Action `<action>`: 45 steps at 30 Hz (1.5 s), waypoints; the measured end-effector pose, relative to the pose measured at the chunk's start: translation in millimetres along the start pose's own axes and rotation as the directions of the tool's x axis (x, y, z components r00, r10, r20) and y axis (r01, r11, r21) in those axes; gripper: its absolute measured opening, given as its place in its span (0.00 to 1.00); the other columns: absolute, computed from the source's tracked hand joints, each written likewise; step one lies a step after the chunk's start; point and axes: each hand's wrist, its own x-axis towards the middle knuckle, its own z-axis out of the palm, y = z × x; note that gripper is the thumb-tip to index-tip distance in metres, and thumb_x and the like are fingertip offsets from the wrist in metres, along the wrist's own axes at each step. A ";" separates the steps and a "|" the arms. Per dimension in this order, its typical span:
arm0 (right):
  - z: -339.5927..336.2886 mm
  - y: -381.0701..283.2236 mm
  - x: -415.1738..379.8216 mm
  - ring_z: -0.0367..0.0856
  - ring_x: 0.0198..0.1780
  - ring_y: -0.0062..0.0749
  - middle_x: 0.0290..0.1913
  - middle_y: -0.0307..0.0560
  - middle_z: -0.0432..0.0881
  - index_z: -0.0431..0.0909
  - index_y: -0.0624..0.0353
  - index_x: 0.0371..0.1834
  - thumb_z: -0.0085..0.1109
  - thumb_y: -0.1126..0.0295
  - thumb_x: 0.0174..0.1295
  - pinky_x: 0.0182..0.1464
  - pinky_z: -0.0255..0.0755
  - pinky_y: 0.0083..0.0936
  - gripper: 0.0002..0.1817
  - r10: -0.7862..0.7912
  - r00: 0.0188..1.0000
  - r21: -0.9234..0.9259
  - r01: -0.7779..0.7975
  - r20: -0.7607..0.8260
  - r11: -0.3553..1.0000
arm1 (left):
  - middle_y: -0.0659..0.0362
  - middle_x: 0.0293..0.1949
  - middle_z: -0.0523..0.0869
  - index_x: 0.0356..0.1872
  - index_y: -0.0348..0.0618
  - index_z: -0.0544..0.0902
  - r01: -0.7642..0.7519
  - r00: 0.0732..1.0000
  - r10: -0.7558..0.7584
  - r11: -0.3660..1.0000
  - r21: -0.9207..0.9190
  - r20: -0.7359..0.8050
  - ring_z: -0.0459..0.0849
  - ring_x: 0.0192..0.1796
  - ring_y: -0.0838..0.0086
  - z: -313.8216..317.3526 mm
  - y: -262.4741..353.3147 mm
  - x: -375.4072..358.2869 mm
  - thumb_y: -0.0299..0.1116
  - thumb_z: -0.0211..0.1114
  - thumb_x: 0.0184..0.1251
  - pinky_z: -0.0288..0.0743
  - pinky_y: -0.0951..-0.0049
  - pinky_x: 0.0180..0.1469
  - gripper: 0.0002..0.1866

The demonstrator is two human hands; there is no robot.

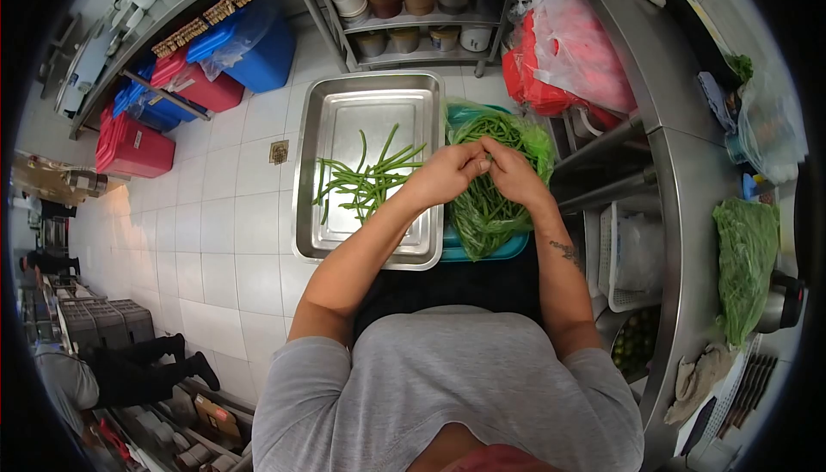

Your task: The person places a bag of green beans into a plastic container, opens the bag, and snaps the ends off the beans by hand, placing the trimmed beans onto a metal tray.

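My left hand (446, 174) and my right hand (516, 181) meet fingertip to fingertip above an open clear plastic bag (540, 147). Both are closed in a pinch, with a small bit of a green bean (489, 158) showing between them; most of it is hidden by the fingers. Many long green beans (492, 214) fill the bag, which sits in a teal tub (488, 250). To the left, a deep steel tray (323, 98) holds a loose pile of green beans (366, 181) on its bottom.
A steel counter (641, 85) runs along the right, bearing a green bag (745, 257). Red bags (568, 50) sit beside the shelf rack (422, 20). Blue bins (267, 50) and red bins (138, 145) line the left wall. Another person's legs (155, 364) show at lower left.
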 end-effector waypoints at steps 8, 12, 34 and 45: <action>-0.7 -19.6 5.2 0.74 0.48 0.60 0.43 0.62 0.78 0.69 0.61 0.49 0.47 0.77 0.56 0.48 0.69 0.43 0.16 -0.027 0.999 0.055 0.025 0.037 0.998 | 0.71 0.20 0.61 0.32 0.43 0.73 0.179 0.970 -0.042 0.790 -0.587 0.239 0.56 0.20 0.85 -14.8 0.2 -9.2 0.37 0.56 0.71 0.49 0.82 0.22 0.10; -2.6 -17.2 11.1 0.75 0.49 0.59 0.44 0.63 0.78 0.69 0.63 0.50 0.47 0.76 0.58 0.48 0.69 0.42 0.15 -0.001 0.997 -0.020 0.003 0.082 1.000 | 0.69 0.21 0.67 0.30 0.41 0.73 0.134 0.991 -0.109 0.655 -0.744 0.083 0.61 0.22 0.86 -9.1 -7.3 -6.5 0.36 0.55 0.71 0.54 0.83 0.23 0.11; 18.4 -32.4 21.5 0.72 0.53 0.64 0.48 0.72 0.75 0.65 0.69 0.54 0.41 0.60 0.70 0.53 0.66 0.43 0.21 0.047 0.996 0.075 -0.042 -0.070 0.996 | 0.44 0.28 0.76 0.31 0.34 0.70 0.020 0.668 0.363 0.864 0.504 -0.650 0.75 0.31 0.45 -6.8 -25.4 27.3 0.28 0.55 0.66 0.67 0.54 0.32 0.08; 29.2 -26.5 3.3 0.76 0.40 0.44 0.38 0.55 0.77 0.66 0.66 0.48 0.44 0.59 0.70 0.43 0.68 0.33 0.18 0.052 0.996 0.216 -0.036 -0.069 0.976 | 0.51 0.24 0.77 0.32 0.34 0.74 0.103 0.607 -0.123 0.992 -0.075 -0.785 0.75 0.28 0.65 -56.1 -60.9 31.2 0.31 0.56 0.67 0.68 0.66 0.31 0.09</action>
